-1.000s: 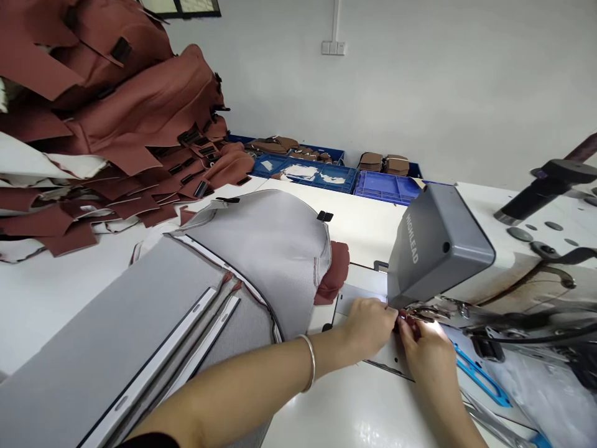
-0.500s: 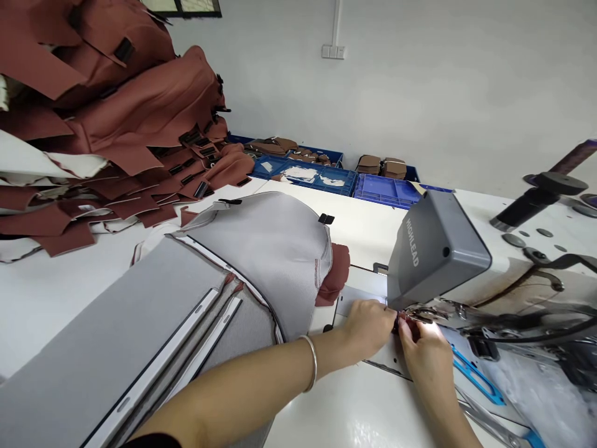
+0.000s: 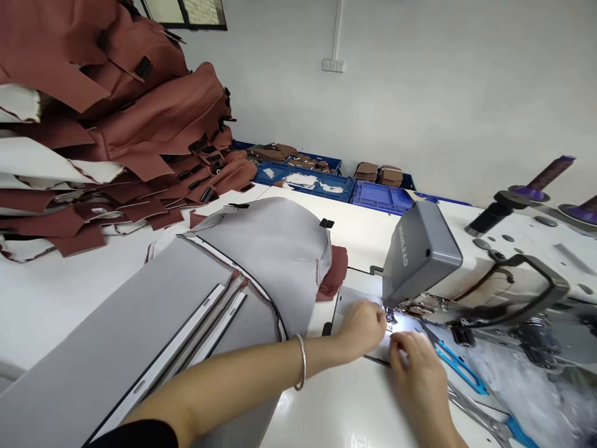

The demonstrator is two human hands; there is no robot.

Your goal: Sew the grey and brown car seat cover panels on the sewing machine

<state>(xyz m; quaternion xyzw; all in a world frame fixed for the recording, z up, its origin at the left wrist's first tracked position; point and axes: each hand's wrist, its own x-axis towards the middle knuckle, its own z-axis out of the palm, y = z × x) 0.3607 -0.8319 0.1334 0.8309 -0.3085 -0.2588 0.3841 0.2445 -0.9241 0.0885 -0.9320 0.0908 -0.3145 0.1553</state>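
Currently both hands work at the needle area of the sewing machine (image 3: 422, 255). Left hand (image 3: 366, 325) is curled, fingertips pinched just under the presser foot; right hand (image 3: 415, 361) lies beside it, fingers bent. What they pinch is too small to tell, possibly thread: light, limp, best taken at its free end. Grey seat cover (image 3: 261, 261) lies on the desk (image 3: 345, 410), left of the left hand: soft, floppy.

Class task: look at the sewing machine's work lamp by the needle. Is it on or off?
On. A bright white glow falls on the plate under the sewing machine head, lighting the fingertips of both hands, left hand and right hand.
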